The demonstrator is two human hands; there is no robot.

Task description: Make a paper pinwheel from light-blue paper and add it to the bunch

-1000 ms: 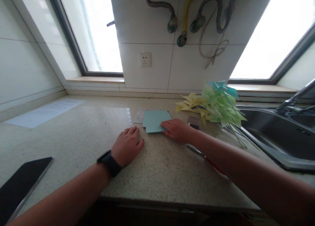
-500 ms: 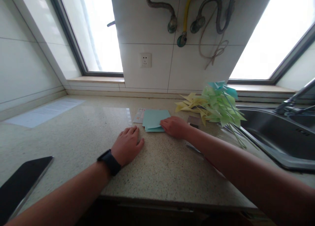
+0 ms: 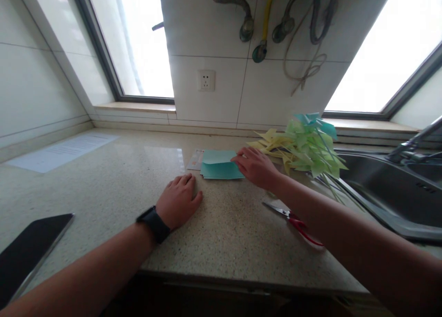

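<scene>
A small stack of pale blue-green paper squares (image 3: 221, 171) lies on the counter in front of me. The top sheet of paper (image 3: 218, 156) has its near edge lifted off the stack. My right hand (image 3: 257, 166) pinches that sheet at its right corner, thumb and fingers together. My left hand (image 3: 178, 201), with a black watch (image 3: 154, 224) on the wrist, rests palm down on the counter, fingers stretched out, left of and nearer than the stack. Under my right forearm lies a pair of scissors (image 3: 293, 221) with red handles, partly covered.
Yellow, green and blue paper pinwheels (image 3: 307, 144) on sticks are heaped at the back right, beside a steel sink (image 3: 390, 192). A printed sheet (image 3: 62, 152) lies at the back left, a dark tablet-like slab (image 3: 32, 252) at the near left. A small printed card (image 3: 195, 160) shows beside the stack.
My right hand has lifted the near edge of the top sheet and moved slightly up and right. More of the scissors shows now. My left hand stays in place.
</scene>
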